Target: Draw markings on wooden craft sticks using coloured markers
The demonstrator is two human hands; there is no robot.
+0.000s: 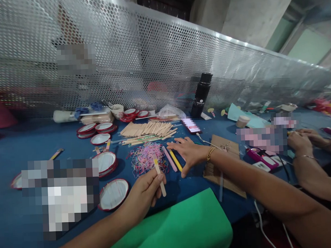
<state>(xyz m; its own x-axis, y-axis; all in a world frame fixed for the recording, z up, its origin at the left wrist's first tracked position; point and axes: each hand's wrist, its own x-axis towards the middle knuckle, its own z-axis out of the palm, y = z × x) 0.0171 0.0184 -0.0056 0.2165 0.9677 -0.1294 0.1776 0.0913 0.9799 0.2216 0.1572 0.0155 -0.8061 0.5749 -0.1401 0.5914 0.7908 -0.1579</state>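
Between the thumb and fingers of my left hand [150, 186] is a flat wooden stick [161, 182] with a yellow mark near its upper end. My right hand [188, 152] has its fingers spread over the table, beside a yellow marker [176, 160] and a pink marker [170, 159]; no object shows in its grasp. A tangled pile of colourful thin bands [147, 159] lies just behind the held stick. Farther back, many plain wooden sticks [146, 129] are heaped together.
Red-rimmed round lids [113, 194] stand at the left. A black bottle [201, 95] is by the perforated metal screen [163, 48]. Cardboard [232, 176] lies under my right forearm, green material [185, 224] in front. Another person's hands [302, 142] are at the right.
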